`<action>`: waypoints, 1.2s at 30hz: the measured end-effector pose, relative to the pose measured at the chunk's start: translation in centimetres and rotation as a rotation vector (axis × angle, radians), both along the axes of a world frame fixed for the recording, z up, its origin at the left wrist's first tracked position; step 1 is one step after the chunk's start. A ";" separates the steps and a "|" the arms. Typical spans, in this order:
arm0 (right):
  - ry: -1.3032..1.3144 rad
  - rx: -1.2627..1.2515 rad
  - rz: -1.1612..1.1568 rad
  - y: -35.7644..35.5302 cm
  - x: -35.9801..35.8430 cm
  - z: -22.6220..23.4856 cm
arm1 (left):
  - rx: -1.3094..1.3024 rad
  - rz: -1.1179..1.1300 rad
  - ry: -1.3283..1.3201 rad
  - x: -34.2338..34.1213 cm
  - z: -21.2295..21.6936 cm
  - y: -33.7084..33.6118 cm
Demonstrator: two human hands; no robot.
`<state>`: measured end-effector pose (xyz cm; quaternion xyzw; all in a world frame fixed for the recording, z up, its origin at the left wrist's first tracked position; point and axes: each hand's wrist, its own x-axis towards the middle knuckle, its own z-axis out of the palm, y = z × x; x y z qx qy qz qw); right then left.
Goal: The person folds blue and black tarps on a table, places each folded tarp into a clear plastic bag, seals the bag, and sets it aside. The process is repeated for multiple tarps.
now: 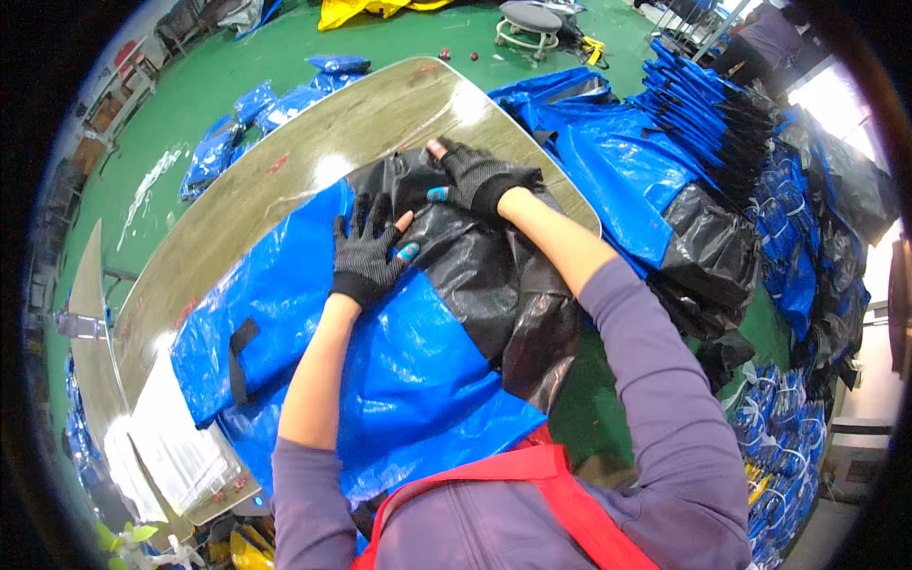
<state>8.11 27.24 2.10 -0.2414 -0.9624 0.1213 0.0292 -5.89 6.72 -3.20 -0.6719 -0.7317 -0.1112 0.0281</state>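
Note:
A large blue and black woven-plastic bag (408, 351) lies spread over the table in front of me, its black section (465, 275) wrinkled and glossy. A short black strap (243, 359) sits on its blue left part. My left hand (369, 249), in a dark grey glove with bare fingertips, rests flat with spread fingers where blue meets black. Farther right, my right hand (475, 179) lies on the black section near its far edge, thumb and fingers apart, in a matching glove. Something blue wraps each thumb. Neither hand grips anything that I can see.
The wood-patterned table (256, 204) has a rounded far end. Folded blue-black bags (617, 161) are piled at the right, with tied bundles (779, 456) below. Blue packets (214, 152) lie on the green floor at left. A round stool (528, 21) stands beyond the table.

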 end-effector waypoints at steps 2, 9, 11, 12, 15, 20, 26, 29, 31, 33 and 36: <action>-0.053 0.015 -0.046 -1.4 1.9 2.1 | 0.186 -0.011 0.036 0.2 -0.9 -0.3; 0.070 -0.013 0.726 -12.9 21.3 8.6 | 0.288 -0.081 -0.070 2.5 3.4 -0.5; 0.141 0.137 0.646 -14.7 24.2 7.0 | 0.239 -0.141 -0.153 6.1 4.2 -0.1; 0.179 0.227 0.562 -15.2 24.5 6.7 | 0.185 -0.224 -0.166 8.6 3.9 0.0; 0.311 0.186 0.531 -12.8 19.9 7.4 | 0.290 -0.184 0.012 13.5 1.1 0.8; -0.302 -0.053 0.209 -6.2 6.1 8.1 | -0.095 -0.037 -0.876 8.9 -3.7 -3.7; -0.258 -0.138 0.094 -2.6 4.6 -1.4 | -0.316 -0.151 -0.419 -3.7 5.9 -26.6; -0.124 -0.117 0.132 -2.3 5.4 -2.2 | -0.513 0.319 -0.650 -2.9 11.0 -39.4; -0.181 -0.112 0.140 -2.5 5.5 -1.7 | -0.538 0.597 -0.812 -0.6 12.1 -44.7; -0.151 -0.113 0.109 -2.8 5.3 -1.1 | -0.167 0.669 -0.936 1.5 11.4 -47.0; -0.119 -0.118 0.086 -2.8 5.1 -0.9 | 0.303 0.988 -0.870 1.5 8.8 -46.6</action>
